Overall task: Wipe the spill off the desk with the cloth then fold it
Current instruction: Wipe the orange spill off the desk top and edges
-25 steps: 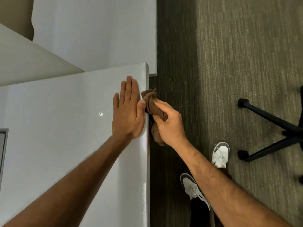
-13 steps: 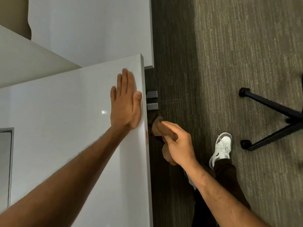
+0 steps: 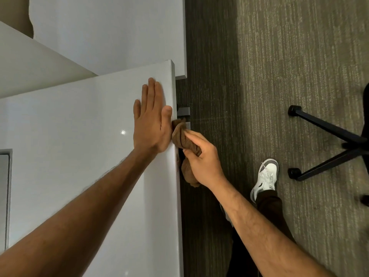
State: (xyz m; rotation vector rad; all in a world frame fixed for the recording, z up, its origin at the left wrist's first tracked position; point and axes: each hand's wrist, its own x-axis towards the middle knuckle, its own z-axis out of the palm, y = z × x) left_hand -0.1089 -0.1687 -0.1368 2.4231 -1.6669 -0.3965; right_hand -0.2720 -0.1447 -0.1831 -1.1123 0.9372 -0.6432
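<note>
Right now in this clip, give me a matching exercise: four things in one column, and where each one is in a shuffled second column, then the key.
Things
1. left hand
2. right hand
3. cloth
4. white shoe

Places
A. bunched against the desk's side edge
B. on the carpet near the chair base
C. flat, palm down, on the desk top
D. beside the desk edge, closed around brown fabric

Pairs: 1-C, 2-D, 3-A, 4-B

The desk is white and glossy; the chair base is black.
</note>
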